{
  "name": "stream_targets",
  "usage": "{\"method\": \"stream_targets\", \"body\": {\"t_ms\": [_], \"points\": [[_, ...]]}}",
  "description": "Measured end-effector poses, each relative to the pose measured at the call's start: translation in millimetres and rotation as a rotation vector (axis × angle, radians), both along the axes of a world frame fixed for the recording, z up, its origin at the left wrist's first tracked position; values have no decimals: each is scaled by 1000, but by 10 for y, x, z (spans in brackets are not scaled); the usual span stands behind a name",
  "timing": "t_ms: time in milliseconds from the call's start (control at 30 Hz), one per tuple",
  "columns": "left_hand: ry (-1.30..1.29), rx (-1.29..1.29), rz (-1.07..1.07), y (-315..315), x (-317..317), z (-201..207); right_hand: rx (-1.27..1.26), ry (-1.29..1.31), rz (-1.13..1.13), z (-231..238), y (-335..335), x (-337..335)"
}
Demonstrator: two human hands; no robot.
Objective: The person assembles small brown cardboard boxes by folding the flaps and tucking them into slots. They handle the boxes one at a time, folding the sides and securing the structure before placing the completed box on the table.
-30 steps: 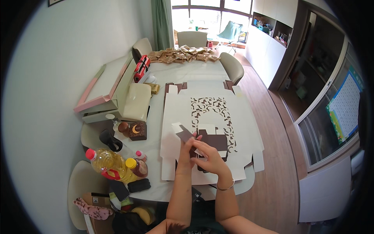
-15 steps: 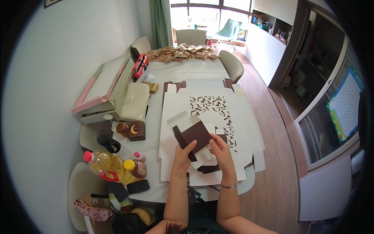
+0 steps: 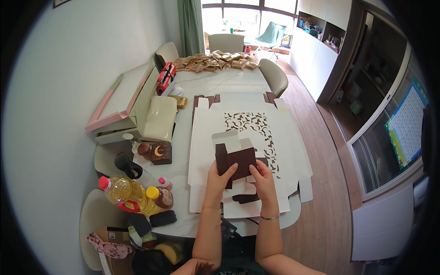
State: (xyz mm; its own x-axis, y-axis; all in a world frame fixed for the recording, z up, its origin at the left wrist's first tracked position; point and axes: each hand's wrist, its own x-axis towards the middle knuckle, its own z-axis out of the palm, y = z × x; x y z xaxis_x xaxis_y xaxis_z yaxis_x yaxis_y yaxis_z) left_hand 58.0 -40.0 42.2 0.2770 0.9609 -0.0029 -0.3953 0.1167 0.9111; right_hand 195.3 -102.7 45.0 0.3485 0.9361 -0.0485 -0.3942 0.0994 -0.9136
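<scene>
A small dark brown cardboard box (image 3: pixel 242 161), partly folded, is held upright between both hands over the table. Its white-lined flaps (image 3: pixel 225 139) stand open at the top. My left hand (image 3: pixel 217 178) grips the lower left side, thumb pressed on the brown face. My right hand (image 3: pixel 263 179) pinches the lower right edge, thumb in front. Below the box lie flat cardboard box blanks (image 3: pixel 208 121), white side up, with a cut-out scroll pattern (image 3: pixel 245 120) showing brown. The fingers behind the box are hidden.
To the left stand a brown box with a crescent moon (image 3: pixel 161 153), an oil bottle (image 3: pixel 126 191), a yellow-capped jar (image 3: pixel 160 198) and a large pink-and-green box (image 3: pixel 120 107). Many small golden packets (image 3: pixel 215 62) are heaped at the table's far end. Chairs (image 3: pixel 273 77) surround the table.
Both hands have turned the brown box from a tilt to nearly upright. Its top flaps now point away from me, and my right hand has moved from its upper right corner to the lower right edge.
</scene>
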Motion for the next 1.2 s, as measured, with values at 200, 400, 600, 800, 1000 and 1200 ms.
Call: {"method": "stream_targets", "body": {"t_ms": [200, 400, 600, 800, 1000, 1200], "points": [[127, 179, 116, -31, 35, 43, 117, -295, 39, 41, -20, -7], [-73, 113, 100, -50, 3, 5, 120, -392, 62, 149, -68, -14], [-143, 22, 50, -4, -39, -127, 145, -395, 98, 97, -57, -10], [-147, 177, 82, -76, 11, 53, 182, -342, 27, 136, -41, -44], [110, 549, 47, -86, 5, 74, 113, -13, -104, 102, -21, -54], [191, 637, 17, -123, 15, 114, 1, 221, -55, 121, -45, 4]]}}
